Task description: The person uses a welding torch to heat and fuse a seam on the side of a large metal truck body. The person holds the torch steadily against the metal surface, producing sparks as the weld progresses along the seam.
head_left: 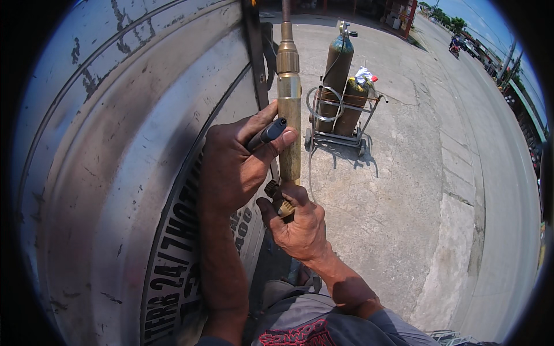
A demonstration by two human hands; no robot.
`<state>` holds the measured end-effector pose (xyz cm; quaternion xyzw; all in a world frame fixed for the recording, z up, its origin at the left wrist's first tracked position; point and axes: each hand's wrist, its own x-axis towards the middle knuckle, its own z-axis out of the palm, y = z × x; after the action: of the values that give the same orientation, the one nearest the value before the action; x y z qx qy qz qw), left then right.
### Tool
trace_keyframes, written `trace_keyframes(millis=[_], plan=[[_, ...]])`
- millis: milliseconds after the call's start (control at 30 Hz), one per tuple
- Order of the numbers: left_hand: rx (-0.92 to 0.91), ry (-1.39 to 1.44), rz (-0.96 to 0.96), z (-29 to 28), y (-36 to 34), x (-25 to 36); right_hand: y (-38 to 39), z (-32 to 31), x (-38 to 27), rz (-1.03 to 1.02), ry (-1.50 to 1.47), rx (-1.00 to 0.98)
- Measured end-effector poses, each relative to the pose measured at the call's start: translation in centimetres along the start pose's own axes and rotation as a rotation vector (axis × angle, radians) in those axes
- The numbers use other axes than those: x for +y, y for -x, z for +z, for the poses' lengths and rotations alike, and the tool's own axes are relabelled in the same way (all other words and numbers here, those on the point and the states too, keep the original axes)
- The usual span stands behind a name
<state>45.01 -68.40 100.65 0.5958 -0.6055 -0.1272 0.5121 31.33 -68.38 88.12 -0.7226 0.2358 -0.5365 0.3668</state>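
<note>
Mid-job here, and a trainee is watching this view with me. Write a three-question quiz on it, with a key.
1. Which grip holds the dark pen-shaped object: A) left; B) right?
2. True or false: the right grip is at the lower end of the brass tool.
3. How many gas cylinders stand on the cart?

Key: 1. A, the left grip. 2. True. 3. Two.

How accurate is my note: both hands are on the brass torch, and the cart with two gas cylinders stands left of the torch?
The side is wrong: in the head view, the cart with two gas cylinders stands right of the brass torch. The left hand and right hand are indeed on it.
</note>
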Motion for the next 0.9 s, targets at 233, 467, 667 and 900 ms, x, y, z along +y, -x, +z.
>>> trace_keyframes(millis=[233,467,667,900], plan=[[-0.006,-0.003,-0.027,0.00,-0.13,0.14,-0.34,0.01,-0.10,-0.022,0.005,0.003],[-0.019,0.077,-0.068,0.19,-0.10,-0.02,0.26,-0.25,0.43,0.021,-0.047,-0.054],[0.027,0.017,0.052,0.36,-0.21,-0.27,-0.31,0.10,0.07,-0.034,-0.012,0.000],[0.016,0.000,0.084,0.22,-0.18,-0.49,-0.04,-0.21,0.32,-0.009,-0.056,-0.052]])
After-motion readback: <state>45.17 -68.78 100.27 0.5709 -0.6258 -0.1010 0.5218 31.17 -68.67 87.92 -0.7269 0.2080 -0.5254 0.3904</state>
